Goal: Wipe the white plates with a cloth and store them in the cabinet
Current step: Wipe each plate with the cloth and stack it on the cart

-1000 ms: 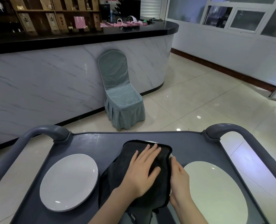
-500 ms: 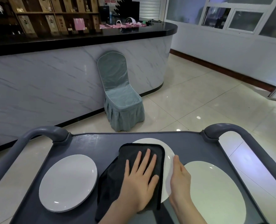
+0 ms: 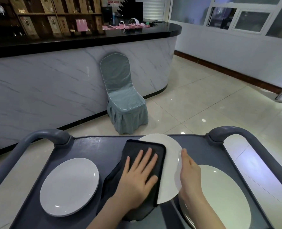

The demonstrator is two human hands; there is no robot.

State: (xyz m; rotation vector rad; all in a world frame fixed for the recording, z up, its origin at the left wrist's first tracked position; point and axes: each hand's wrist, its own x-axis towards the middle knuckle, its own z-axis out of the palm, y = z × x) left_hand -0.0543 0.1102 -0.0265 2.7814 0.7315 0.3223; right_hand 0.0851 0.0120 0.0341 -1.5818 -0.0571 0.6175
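cloth (image 3: 135, 147) has slid toward the left of the frame under our left hand (image 3: 137, 176), so more of the middle plate (image 3: 170, 172) shows bare on its right side than a sec ago. left hand lies flat, fingers spread & straight, pressing the cloth down, gripping nothing. right hand (image 3: 189, 172) stands on edge against the plate's right rim, fingers fairly straight; can't tell if the thumb hooks under. plate sits bottom center on the grey cart (image 3: 95, 146), btwn the left plate (image 3: 69, 185) & right plate (image 3: 224, 195). risks, as we judge: we only brace one side, so a hard leftward push could skate the plate off toward the left plate; its rim may clip the right plate, which lies v. close; the cloth's trailing end could snag.
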